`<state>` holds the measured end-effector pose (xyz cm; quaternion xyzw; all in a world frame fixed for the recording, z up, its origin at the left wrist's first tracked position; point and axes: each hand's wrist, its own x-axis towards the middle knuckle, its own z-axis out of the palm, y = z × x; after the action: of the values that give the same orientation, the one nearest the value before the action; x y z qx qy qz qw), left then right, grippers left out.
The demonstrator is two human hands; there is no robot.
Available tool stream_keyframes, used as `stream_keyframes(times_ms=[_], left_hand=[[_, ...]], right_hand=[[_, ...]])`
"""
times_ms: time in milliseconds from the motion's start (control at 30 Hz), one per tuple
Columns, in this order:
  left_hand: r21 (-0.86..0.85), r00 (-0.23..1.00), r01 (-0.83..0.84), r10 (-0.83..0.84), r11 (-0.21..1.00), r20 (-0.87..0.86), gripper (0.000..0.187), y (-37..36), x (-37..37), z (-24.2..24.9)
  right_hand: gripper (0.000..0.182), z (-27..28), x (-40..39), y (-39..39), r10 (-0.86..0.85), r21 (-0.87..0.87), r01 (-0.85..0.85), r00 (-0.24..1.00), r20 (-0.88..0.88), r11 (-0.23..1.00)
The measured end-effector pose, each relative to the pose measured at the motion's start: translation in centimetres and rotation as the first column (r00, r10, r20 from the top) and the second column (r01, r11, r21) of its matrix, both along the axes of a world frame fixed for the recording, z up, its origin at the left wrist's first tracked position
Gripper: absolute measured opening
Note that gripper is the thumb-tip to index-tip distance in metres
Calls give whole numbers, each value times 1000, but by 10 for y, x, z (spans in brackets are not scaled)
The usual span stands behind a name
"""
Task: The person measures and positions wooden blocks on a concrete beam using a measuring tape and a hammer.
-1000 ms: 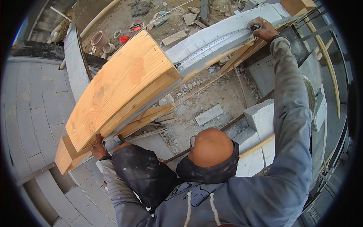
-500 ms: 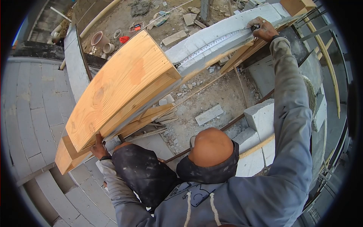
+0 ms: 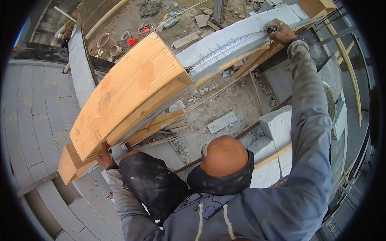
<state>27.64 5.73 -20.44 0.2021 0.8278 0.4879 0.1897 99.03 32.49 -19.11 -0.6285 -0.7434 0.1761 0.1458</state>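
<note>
At the upper right, my right hand [image 3: 280, 32] is closed around a dark tape measure [image 3: 272, 29], partly hidden by the fingers. Its white blade [image 3: 229, 47] stretches left along the top of the pale block wall [image 3: 217, 37]. The blade's far end lies beside a thick wooden plank [image 3: 124, 94], near the plank's right end. Down at the plank's lower left end, my left hand [image 3: 105, 157] grips its underside edge, with one finger raised against the wood. Some of its other fingers are hidden. A second wooden piece [image 3: 72, 164] shows below the plank.
Pale blocks [image 3: 277, 126] stand at the right of my knees. Below lies rubble-strewn ground with a loose block [image 3: 222, 122]. Beyond the wall are buckets [image 3: 106, 41] and a red item [image 3: 132, 41]. Grey block paving [image 3: 44, 104] spreads at left; another timber [image 3: 317, 6] sits at top right.
</note>
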Motion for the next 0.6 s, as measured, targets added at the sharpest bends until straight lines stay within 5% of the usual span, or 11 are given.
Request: stream_keyframes(times_ms=[167,233,600], left_hand=[[-2,1000,25,-25,1000,18,60,0,1,2],[-11,1000,-12,12,1000,24,32,1,0,2],[-22,1000,-7,7,1000,4,31,4,4,2]], right_hand=[[40,-3,2,0,8,19,-8,1000,-12,1000],[39,-4,0,0,-1,24,2,1000,-20,1000],[38,2,-6,-2,-44,10,44,997,64,999]])
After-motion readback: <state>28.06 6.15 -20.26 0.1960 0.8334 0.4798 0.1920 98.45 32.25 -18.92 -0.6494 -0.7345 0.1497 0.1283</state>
